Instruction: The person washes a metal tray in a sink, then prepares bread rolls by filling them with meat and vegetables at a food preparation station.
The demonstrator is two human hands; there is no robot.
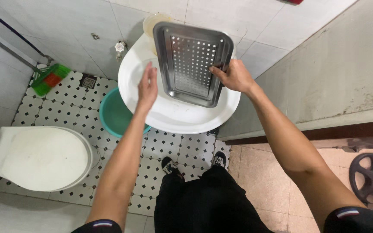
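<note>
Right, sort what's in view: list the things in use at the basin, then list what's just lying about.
In use:
metal tray, gripped by the right hand
white basin, with the open left hand over it

Lying about:
green bucket
green brush
toilet
weight plate

Both arms are bare from the short sleeves down to the left hand (147, 86) and right hand (236, 76); no watch, ring or glove shows on either; the left sleeve (101, 225) is dark with a pale stripe band at its hem; the right sleeve (348, 214) is dark too, its band striped pale and red; the trousers (203, 203) are black and loose; the shoes (169, 166) are black with white markings.
</note>
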